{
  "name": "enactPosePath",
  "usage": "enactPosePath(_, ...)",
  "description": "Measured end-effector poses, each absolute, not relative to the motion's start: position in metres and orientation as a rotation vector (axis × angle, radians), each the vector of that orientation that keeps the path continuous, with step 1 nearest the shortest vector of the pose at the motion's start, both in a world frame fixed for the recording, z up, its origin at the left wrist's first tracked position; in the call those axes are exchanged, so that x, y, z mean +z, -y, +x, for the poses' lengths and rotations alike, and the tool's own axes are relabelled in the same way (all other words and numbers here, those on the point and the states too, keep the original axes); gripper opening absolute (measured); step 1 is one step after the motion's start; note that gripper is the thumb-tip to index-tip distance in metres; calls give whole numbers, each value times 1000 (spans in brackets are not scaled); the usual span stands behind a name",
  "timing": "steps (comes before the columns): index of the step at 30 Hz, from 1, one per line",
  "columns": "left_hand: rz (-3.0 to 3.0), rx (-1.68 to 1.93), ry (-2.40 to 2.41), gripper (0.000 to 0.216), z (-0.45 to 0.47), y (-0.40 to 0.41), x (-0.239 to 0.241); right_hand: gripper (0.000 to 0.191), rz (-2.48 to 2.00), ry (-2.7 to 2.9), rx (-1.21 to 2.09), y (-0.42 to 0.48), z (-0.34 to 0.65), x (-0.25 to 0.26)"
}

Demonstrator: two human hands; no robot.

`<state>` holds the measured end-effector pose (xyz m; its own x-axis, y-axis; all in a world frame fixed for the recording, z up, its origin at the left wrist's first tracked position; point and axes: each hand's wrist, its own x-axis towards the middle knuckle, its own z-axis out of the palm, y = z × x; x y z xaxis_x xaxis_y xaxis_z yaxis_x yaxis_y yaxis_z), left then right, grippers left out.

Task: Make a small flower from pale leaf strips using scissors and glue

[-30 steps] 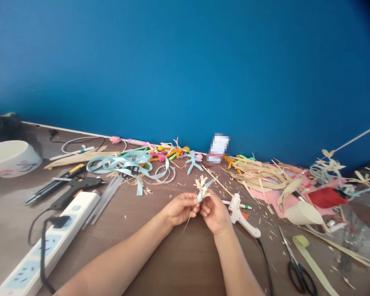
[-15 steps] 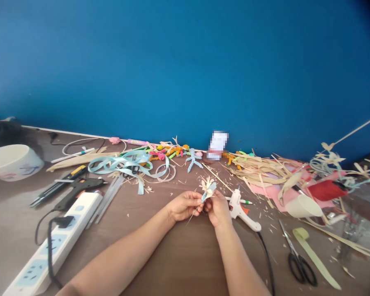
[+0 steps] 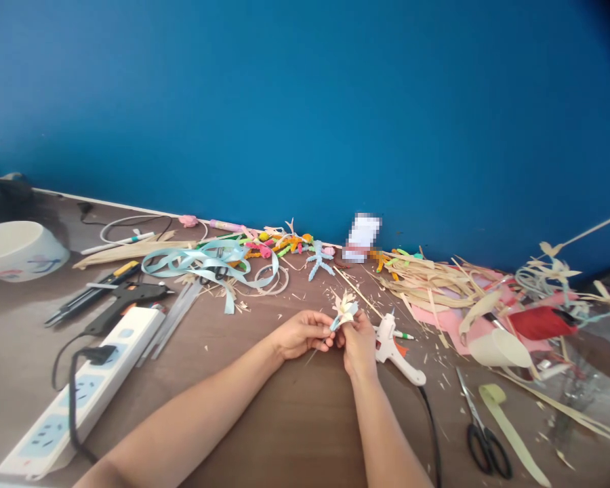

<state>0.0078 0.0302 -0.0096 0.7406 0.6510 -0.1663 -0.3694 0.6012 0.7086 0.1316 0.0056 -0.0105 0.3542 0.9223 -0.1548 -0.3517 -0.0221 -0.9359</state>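
Note:
A small handmade flower [image 3: 344,307] with cream petals is held up at the middle of the table, a bit of light blue ribbon [image 3: 334,326] round its base. My left hand [image 3: 305,334] pinches it just below the petals, and a thin stem pokes out under the fingers. Closed against the flower's other side is my right hand [image 3: 358,347], its fingertips partly hidden behind the petals. Just right of that hand lies a white glue gun [image 3: 396,351], with a capped pen partly behind it.
On the left are a power strip [image 3: 89,390], a black glue gun [image 3: 127,305], a white bowl [image 3: 20,251] and blue ribbon [image 3: 198,261]. Scissors [image 3: 480,434], a green ribbon roll [image 3: 511,427], a paper cup [image 3: 501,349] and straw-coloured strips [image 3: 421,285] lie right. A blue wall [image 3: 305,122] stands behind.
The flower has turned slightly in my fingers, its petals facing more toward me. My right hand has shifted a little to the left. The whole view has tilted slightly.

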Motion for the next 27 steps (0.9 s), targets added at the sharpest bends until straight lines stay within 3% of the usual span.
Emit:
enactPosePath(6, 726, 693, -503, 18, 11, -30, -12, 57, -1248, 711, 1061, -8, 135, -12)
enactPosePath(11, 725, 800, -523, 22, 9, -29, -10, 69, -1328, 916, 1027, -10, 139, -12)
enactPosePath(14, 713, 844, -488, 22, 7, -26, -8, 58, -1327, 1020, 966, -8, 139, -8)
enactPosePath(19, 652, 851, -423, 33, 6, -22, -6, 15, -1274, 1080, 1054, -6, 134, -2)
enactPosePath(27, 600, 834, -400, 29, 7, -28, -12, 9, -1326, 1126, 1074, -10, 134, -11)
